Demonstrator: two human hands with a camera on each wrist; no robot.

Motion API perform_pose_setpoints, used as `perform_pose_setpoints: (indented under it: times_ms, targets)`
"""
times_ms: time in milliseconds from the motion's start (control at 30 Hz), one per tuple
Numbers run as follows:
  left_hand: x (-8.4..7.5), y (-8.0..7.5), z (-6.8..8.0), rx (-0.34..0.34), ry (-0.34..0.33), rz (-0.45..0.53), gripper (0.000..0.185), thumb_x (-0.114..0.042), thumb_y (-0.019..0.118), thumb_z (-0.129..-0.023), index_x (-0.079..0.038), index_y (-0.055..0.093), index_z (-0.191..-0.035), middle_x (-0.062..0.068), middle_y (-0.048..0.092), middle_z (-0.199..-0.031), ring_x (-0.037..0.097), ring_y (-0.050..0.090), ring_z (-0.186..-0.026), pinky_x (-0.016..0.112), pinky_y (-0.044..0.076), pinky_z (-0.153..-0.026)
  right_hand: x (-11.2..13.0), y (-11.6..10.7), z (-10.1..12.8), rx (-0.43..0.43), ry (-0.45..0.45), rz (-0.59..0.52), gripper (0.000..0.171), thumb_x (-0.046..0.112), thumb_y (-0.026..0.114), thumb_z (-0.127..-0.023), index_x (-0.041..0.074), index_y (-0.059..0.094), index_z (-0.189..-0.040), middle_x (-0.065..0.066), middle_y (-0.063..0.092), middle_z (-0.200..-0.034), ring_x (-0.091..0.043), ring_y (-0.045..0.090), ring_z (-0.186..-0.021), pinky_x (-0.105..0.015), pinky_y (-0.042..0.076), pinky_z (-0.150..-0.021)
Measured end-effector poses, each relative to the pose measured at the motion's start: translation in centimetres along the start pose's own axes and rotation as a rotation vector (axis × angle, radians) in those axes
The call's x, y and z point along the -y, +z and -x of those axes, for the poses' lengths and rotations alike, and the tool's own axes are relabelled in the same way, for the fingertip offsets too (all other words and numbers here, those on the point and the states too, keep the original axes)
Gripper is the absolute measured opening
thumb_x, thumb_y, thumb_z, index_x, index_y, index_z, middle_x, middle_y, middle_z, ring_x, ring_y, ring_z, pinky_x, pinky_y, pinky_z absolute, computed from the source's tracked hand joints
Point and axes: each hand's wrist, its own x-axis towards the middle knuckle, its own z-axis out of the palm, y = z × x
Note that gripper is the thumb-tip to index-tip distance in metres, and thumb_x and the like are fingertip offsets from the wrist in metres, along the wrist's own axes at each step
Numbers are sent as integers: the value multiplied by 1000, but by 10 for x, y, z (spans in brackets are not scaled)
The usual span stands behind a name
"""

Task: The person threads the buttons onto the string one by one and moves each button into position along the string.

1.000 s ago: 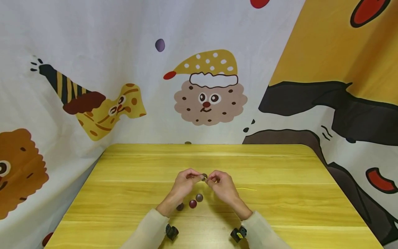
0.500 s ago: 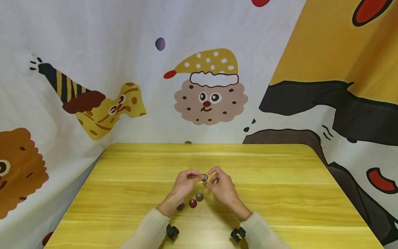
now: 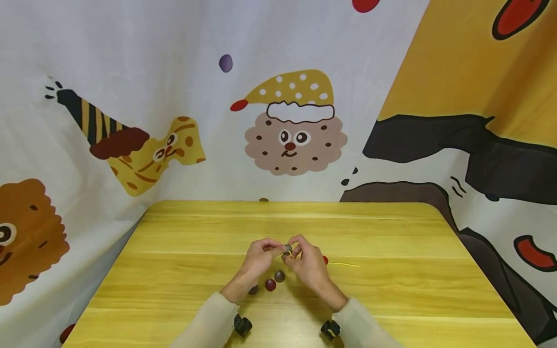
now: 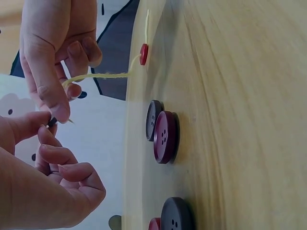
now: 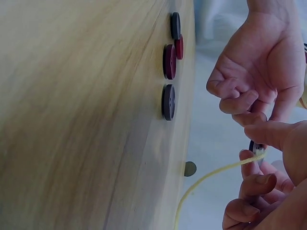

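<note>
My left hand pinches a small dark button between thumb and fingertip, held above the table. Close against it, my right hand has thumb and fingers curled round the end of a yellow yarn. A pale pointed tip shows beside the button in the left wrist view. From the right hand the yarn runs down through a red button, and its tail lies on the table to the right. The fingertips partly hide the held button.
On the wooden table, a dark button and a maroon button lie below the hands. Another dark button and a red button lie near the left wrist. A printed curtain hangs behind the table.
My right hand has shifted slightly left, its fingers first spreading, then closing in around the held button. The red button on the yarn has come into sight beside it. My left hand keeps its pinch.
</note>
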Motion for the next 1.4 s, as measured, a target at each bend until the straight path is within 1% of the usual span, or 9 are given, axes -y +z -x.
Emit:
perform_pose_setpoints:
  times_ms: [233,367,500,567,700,833,1033,1200,1400]
  targets:
    - [0,-3,0,13,18,-11,23,-25,72,-91,-3,72,-99,6,68,-94,24,57,-89,31,41,-74,-3,1,0,-19,-13,-19,29,8,79,-82,11,62,-105,3,63,-73,-1,39,-43,-16,30,-37]
    - [1,-7,0,13,14,-34,24,-27,69,-92,-5,72,-101,9,69,-97,22,58,-92,32,42,-77,-4,1,0,3,-1,-53,28,8,78,-82,12,62,-106,2,66,-77,-3,42,-44,-18,32,-38]
    - [4,-8,-1,13,13,-33,25,-27,70,-92,-5,72,-102,13,68,-100,26,59,-94,32,42,-77,-5,-1,0,36,13,-86,29,6,76,-83,12,61,-107,0,69,-82,-4,44,-47,-20,34,-40]
    - [5,-9,-2,13,22,-30,25,-27,70,-92,-4,72,-102,12,67,-98,27,58,-92,31,43,-75,-6,-2,0,53,7,-100,30,5,74,-83,10,61,-109,-2,70,-85,-4,45,-48,-20,35,-41]
    - [7,-10,-1,11,47,-50,25,-27,71,-92,-4,72,-103,4,64,-92,22,55,-85,31,43,-71,-7,-3,0,88,0,-137,31,2,71,-84,7,60,-112,-4,72,-89,-4,46,-50,-20,36,-43]
    - [7,-9,0,3,58,-82,27,-29,71,-91,-6,72,-104,5,61,-91,18,51,-81,30,42,-68,-8,-4,-1,117,4,-163,29,1,69,-84,8,60,-111,-6,73,-92,-5,46,-50,-20,36,-44]
    - [7,-9,0,3,61,-118,26,-30,71,-91,-7,73,-104,5,61,-93,17,52,-83,31,42,-71,-10,-4,-1,134,-7,-170,28,-1,68,-84,10,59,-108,-12,73,-95,-5,46,-51,-21,36,-44]
    - [7,-8,0,17,69,-124,24,-29,71,-92,-7,72,-101,2,62,-91,17,52,-83,32,43,-73,-10,-4,-1,142,-4,-176,28,-1,68,-85,9,59,-109,-13,73,-97,-6,47,-51,-21,37,-44]
    - [8,-8,-1,15,76,-126,21,-27,71,-91,-7,73,-98,1,64,-88,16,53,-82,32,43,-73,-10,-4,-1,145,-7,-167,28,-1,67,-85,9,59,-109,-13,73,-97,-5,46,-51,-21,36,-44]
